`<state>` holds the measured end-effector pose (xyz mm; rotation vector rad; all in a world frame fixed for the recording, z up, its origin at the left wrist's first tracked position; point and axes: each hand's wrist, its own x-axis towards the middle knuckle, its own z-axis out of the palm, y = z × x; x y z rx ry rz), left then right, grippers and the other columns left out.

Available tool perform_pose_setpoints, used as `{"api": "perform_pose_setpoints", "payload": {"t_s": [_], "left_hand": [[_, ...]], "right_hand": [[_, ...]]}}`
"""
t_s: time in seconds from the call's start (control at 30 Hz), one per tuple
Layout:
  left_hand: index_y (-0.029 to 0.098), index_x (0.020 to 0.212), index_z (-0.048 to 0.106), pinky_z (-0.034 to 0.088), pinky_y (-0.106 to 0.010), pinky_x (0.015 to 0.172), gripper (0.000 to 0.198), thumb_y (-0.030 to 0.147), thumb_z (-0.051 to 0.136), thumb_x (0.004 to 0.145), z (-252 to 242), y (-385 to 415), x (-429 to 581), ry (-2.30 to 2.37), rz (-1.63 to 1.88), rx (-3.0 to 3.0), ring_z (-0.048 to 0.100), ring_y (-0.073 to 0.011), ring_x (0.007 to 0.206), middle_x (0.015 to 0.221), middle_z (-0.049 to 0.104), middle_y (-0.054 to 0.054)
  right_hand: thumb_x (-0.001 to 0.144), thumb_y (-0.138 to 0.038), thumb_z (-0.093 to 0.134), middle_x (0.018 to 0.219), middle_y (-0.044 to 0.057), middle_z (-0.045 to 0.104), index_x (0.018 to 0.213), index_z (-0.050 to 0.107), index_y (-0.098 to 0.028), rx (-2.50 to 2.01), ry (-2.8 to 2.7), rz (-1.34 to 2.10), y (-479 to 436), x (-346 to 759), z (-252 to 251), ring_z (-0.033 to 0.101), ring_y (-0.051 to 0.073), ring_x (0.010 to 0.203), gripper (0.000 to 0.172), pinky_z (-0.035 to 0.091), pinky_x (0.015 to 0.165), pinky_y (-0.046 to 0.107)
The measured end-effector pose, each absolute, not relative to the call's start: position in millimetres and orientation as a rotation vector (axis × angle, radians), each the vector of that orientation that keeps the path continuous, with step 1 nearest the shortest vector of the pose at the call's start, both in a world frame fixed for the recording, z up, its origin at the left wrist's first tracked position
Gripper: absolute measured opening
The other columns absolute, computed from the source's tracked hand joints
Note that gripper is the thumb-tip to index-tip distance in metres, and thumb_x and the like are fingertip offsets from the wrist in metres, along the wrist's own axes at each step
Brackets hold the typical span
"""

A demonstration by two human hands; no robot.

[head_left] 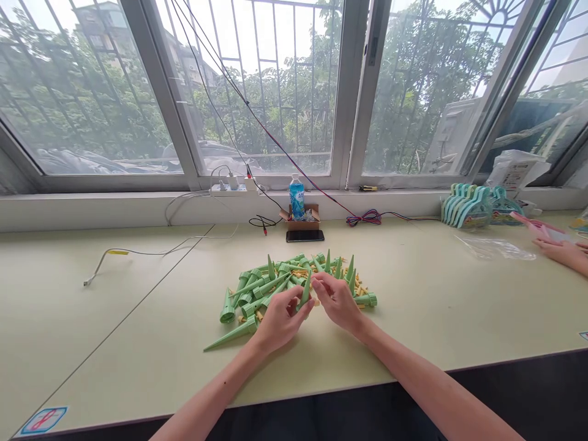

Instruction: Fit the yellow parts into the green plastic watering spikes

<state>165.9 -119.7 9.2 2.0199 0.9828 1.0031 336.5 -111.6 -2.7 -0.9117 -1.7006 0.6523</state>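
A pile of green plastic cone spikes (271, 283) mixed with small yellow pieces (359, 286) lies on the pale green table (138, 318). My left hand (281, 318) is closed around one green spike (305, 293), held upright just in front of the pile. My right hand (337, 299) meets it from the right, fingers pinched near the spike's upper part; what they pinch is too small to make out. One long green spike (229, 335) lies apart at the pile's front left.
A black phone (305, 236), a small box with a blue bottle (297, 197) and a power strip (228, 185) with cables sit by the window. Teal hangers (466, 206) stand at the right. Another person's hand (563, 250) rests on the table's right edge.
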Motion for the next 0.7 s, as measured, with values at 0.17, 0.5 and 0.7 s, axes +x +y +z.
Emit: {"api": "perform_pose_setpoints", "payload": {"t_s": [0.17,0.5,0.7], "left_hand": [[0.019,0.068,0.038,0.022,-0.023,0.051,0.033,0.037,0.054,0.091,9,-118,165,1.059,1.02,2.184,0.024,-0.0089,0.054,0.06,0.028,0.006],[0.017,0.077,0.054,0.029,-0.023,0.056,0.022,0.033,0.054,0.092,0,-114,163,1.153,0.995,2.388,0.035,-0.0099,0.058,0.068,0.048,0.003],[0.018,0.084,0.059,0.034,-0.024,0.059,0.02,0.033,0.053,0.094,-6,-112,161,1.121,0.977,2.414,0.044,-0.0116,0.063,0.076,0.056,0.0]], "right_hand": [[0.099,-0.042,0.044,0.058,-0.005,0.041,0.091,0.059,-0.017,-0.904,-1.705,0.62,-113,336,-1,0.032,0.01,0.05,0.031,0.028,0.048,0.023],[0.098,-0.038,0.047,0.058,-0.005,0.044,0.093,0.059,-0.018,-0.906,-1.723,0.59,-115,334,-2,0.037,0.011,0.05,0.024,0.031,0.048,0.023],[0.096,-0.036,0.05,0.056,-0.006,0.044,0.089,0.057,-0.019,-0.902,-1.737,0.568,-116,334,0,0.038,0.01,0.048,0.02,0.032,0.048,0.023]]}}
